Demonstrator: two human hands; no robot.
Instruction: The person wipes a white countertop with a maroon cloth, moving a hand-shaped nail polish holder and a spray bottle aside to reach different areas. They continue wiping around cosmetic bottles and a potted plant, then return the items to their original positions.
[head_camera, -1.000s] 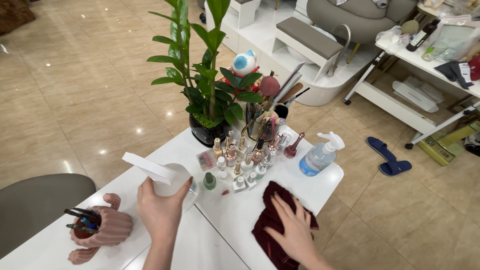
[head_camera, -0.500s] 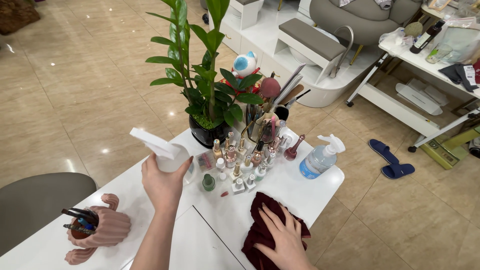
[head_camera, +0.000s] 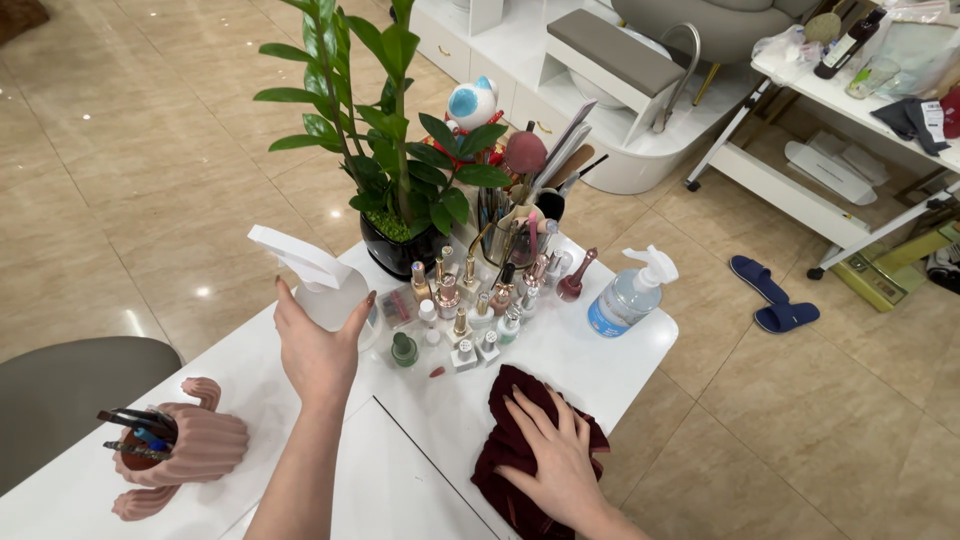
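Lifted spray bottle stays in left hand.

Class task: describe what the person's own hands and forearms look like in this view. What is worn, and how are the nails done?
Both forearms are bare, with no sleeves, gloves, watch or bracelets in view. The left hand and right hand have long nails painted a dark brownish shade. No rings can be made out.

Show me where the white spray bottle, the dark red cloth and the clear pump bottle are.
white spray bottle (head_camera: 335, 295), head view, on its body just above the left hand.
dark red cloth (head_camera: 505, 450), head view, on the folds left of the right hand.
clear pump bottle (head_camera: 622, 300), head view, on its clear body.
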